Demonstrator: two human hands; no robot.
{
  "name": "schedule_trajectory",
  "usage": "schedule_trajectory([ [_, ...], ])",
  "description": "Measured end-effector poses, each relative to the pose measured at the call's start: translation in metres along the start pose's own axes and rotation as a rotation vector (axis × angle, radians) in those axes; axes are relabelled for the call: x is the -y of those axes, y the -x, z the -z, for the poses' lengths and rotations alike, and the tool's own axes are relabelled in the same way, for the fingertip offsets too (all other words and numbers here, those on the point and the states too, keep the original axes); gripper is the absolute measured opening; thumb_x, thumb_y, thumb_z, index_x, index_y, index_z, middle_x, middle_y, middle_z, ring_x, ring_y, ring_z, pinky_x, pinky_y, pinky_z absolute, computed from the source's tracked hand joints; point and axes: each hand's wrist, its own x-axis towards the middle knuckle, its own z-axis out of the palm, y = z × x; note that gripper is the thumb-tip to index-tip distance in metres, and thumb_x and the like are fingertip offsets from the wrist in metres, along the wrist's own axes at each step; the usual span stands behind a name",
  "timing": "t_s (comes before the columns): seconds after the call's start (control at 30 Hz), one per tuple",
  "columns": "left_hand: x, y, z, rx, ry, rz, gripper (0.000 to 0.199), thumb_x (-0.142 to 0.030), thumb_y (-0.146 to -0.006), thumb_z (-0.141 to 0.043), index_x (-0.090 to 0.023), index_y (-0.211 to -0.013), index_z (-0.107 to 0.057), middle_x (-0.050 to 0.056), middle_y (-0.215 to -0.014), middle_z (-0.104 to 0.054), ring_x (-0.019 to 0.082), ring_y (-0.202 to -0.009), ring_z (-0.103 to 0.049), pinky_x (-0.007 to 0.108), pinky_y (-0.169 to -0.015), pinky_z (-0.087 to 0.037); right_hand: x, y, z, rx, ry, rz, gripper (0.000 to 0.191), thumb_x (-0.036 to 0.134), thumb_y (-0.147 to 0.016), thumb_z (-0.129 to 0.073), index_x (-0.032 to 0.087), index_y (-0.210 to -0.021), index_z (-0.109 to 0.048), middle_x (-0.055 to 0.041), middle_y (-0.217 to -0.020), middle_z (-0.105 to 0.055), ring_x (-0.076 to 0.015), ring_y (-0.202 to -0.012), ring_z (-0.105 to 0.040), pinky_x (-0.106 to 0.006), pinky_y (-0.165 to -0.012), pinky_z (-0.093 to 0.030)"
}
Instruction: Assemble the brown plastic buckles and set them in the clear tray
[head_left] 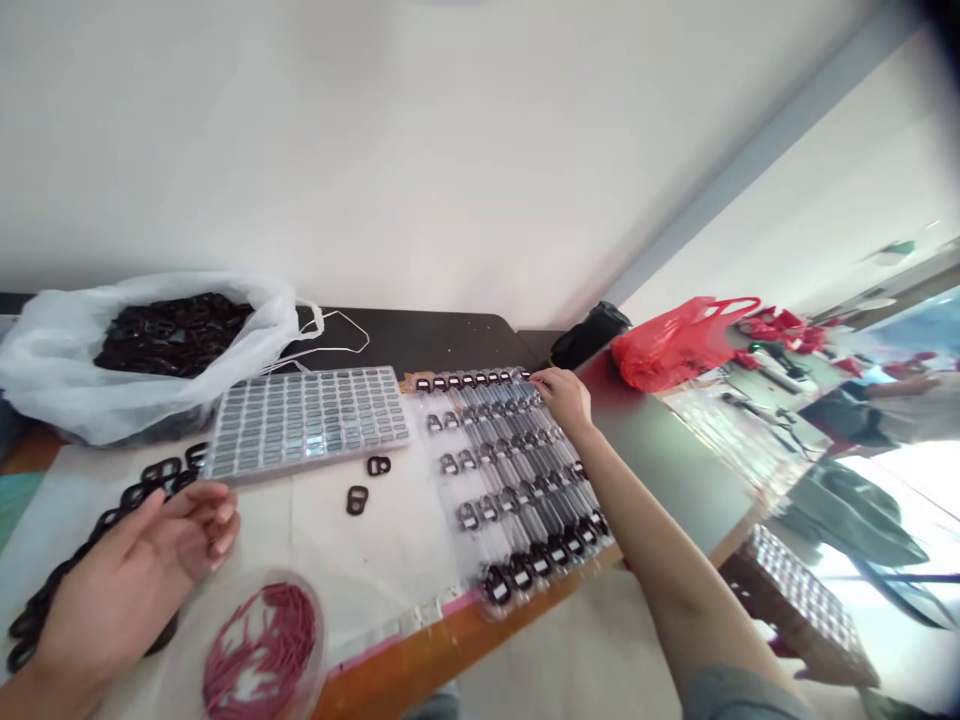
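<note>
My right hand (564,398) reaches to the far right corner of a clear plastic tray (457,545). Its thumb and fingers pinch together at the end of the back row, and what lies between the fingertips is too small to make out. Black buckle-like pieces (497,583) fill the tray's front and back rows; the middle rows look clear or grey. Palm up, my left hand (142,575) hovers over the table's left side, fingers loosely curled and nothing visible in it. Beneath and beside it lie several black oval buckles (112,520). Two loose buckles (358,499) rest on the white sheet.
A white compartment tray (307,420) holds small grey rectangles. Behind it stands a white plastic bag (67,345) of black pieces. Nearest me is a round tub (319,640) of pink-red strips. A red bag (675,345) sits at right; another person (911,405) is farther off.
</note>
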Motion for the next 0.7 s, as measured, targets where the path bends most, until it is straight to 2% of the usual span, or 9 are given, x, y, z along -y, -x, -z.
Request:
schedule_trajectory([
  [0.1, 0.004, -0.007, 0.009, 0.065, -0.043, -0.064, 0.025, -0.045, -0.083, -0.056, -0.031, -0.081, -0.076, 0.003, -0.068, -0.064, 0.021, -0.061, -0.051, 0.032, -0.052, -0.048, -0.015, -0.009, -0.016, 0.071, 0.015, -0.006, 0.022, 0.026, -0.093, -0.053, 0.02, -0.096, -0.075, -0.0078, -0.097, -0.074, -0.0224, -0.091, -0.06, -0.031, -0.08, -0.042],
  [0.17, 0.005, -0.012, 0.014, 0.055, -0.061, -0.085, 0.025, -0.044, -0.081, -0.055, -0.032, -0.081, -0.077, 0.003, -0.067, -0.064, 0.02, -0.059, -0.049, 0.033, -0.05, -0.045, -0.021, -0.013, -0.023, 0.104, 0.023, -0.007, 0.022, 0.026, -0.093, -0.054, 0.02, -0.097, -0.074, -0.0082, -0.098, -0.074, -0.0226, -0.093, -0.06, -0.031, -0.082, -0.042],
  [0.3, 0.005, -0.019, 0.019, 0.02, -0.024, -0.036, 0.025, -0.04, -0.079, -0.052, -0.038, -0.081, -0.077, 0.002, -0.066, -0.064, 0.021, -0.058, -0.05, 0.033, -0.049, -0.043, -0.026, -0.018, -0.031, 0.144, 0.041, -0.005, 0.022, 0.027, -0.093, -0.054, 0.019, -0.098, -0.074, -0.0081, -0.102, -0.074, -0.022, -0.096, -0.059, -0.03, -0.085, -0.041],
  [0.4, 0.004, -0.017, 0.015, 0.057, -0.024, -0.017, 0.026, -0.041, -0.081, -0.051, -0.039, -0.082, -0.076, 0.002, -0.065, -0.063, 0.02, -0.057, -0.049, 0.032, -0.049, -0.045, -0.026, -0.019, -0.033, 0.168, 0.056, 0.002, 0.022, 0.027, -0.094, -0.054, 0.02, -0.099, -0.075, -0.0074, -0.104, -0.073, -0.021, -0.097, -0.058, -0.029, -0.083, -0.041],
  [0.53, 0.003, -0.009, 0.008, 0.076, -0.029, -0.032, 0.028, -0.043, -0.086, -0.05, -0.033, -0.081, -0.076, 0.002, -0.066, -0.063, 0.019, -0.06, -0.049, 0.031, -0.051, -0.046, -0.026, -0.02, -0.031, 0.196, 0.084, 0.017, 0.023, 0.027, -0.095, -0.053, 0.02, -0.099, -0.075, -0.007, -0.105, -0.073, -0.0205, -0.095, -0.058, -0.029, -0.081, -0.042],
  [0.7, 0.001, -0.009, 0.015, 0.12, -0.001, -0.047, 0.027, -0.041, -0.087, -0.051, -0.03, -0.084, -0.076, 0.004, -0.069, -0.063, 0.021, -0.065, -0.051, 0.032, -0.054, -0.049, -0.023, -0.02, -0.025, 0.243, 0.122, 0.048, 0.026, 0.027, -0.095, -0.052, 0.02, -0.102, -0.076, -0.008, -0.11, -0.072, -0.0206, -0.098, -0.058, -0.028, -0.084, -0.043],
])
